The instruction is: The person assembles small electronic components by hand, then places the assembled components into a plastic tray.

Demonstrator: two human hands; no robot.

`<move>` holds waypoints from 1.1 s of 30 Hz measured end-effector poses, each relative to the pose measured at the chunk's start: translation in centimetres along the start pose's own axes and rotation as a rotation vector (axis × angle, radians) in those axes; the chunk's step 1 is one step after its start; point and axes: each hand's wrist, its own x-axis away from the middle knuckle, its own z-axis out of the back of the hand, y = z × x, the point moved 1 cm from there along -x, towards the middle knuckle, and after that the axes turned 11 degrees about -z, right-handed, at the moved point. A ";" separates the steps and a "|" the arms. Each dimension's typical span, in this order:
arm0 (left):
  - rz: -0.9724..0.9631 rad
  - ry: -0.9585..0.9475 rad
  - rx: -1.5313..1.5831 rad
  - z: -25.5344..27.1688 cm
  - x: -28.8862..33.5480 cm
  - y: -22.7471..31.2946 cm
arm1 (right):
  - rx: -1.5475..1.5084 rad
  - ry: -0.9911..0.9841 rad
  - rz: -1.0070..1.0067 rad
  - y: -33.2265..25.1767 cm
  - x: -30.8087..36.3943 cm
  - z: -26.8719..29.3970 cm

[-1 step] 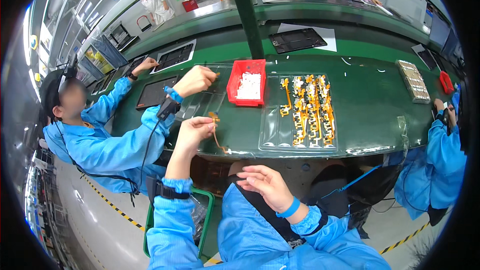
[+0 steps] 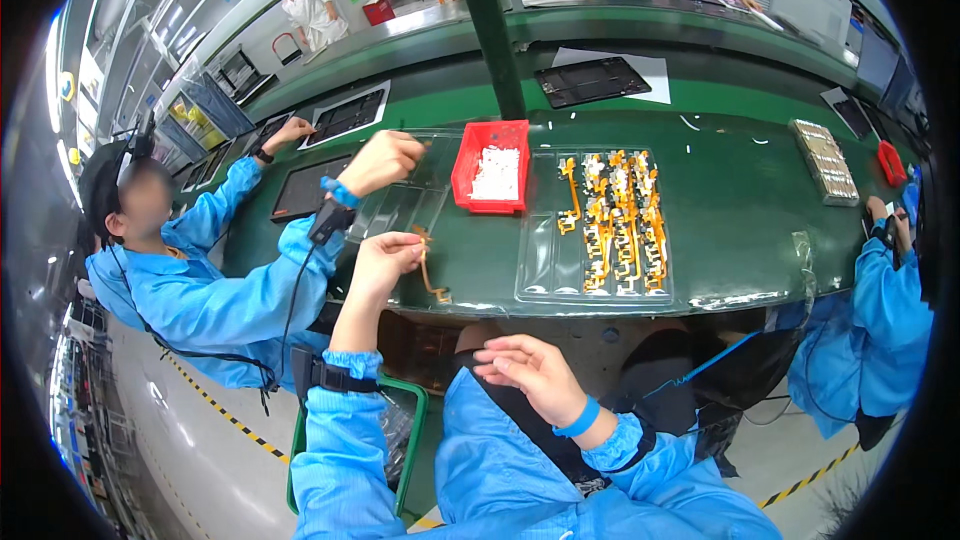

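Observation:
My left hand (image 2: 388, 262) is closed at the near edge of the green table. Between its thumb and fingertips it pinches an orange flex cable (image 2: 428, 275), whose tail hangs down toward the table edge. Over my lap my right hand (image 2: 535, 375) holds nothing, its fingers loosely stretched out and apart. A clear plastic tray (image 2: 548, 275) lies on the table to the right of my left hand. Several orange flex cables (image 2: 625, 225) with black and white parts fill its right side in rows. Beyond and left of it stands a red bin (image 2: 492, 204) of small white pieces.
A co-worker's hand (image 2: 385, 160) reaches in at left, just beyond mine, over clear trays (image 2: 400, 210). Black panels (image 2: 592, 81) lie farther back. A green post (image 2: 487, 30) rises behind the bin. A green crate (image 2: 420, 440) stands below; bundled parts (image 2: 825, 165) lie right.
The flex cable in my left hand has swung slightly, its tail now hanging more steeply. The co-worker's near hand has shifted a little left. My right hand has stayed nearly still.

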 end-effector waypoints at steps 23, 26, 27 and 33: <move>-0.908 -0.284 -0.667 -17.1 2.4 5.1 | 1.684 0.836 0.812 -12.5 5.0 5.4; -0.908 -0.273 -0.911 -21.0 0.7 3.2 | 1.897 0.900 0.683 -11.5 3.5 8.6; -0.906 -0.266 -0.995 -21.4 0.0 2.7 | 1.969 0.898 0.644 -11.2 3.5 9.1; -0.870 -0.296 -1.094 -22.3 -1.5 1.1 | 1.941 0.908 0.637 -11.1 3.9 9.5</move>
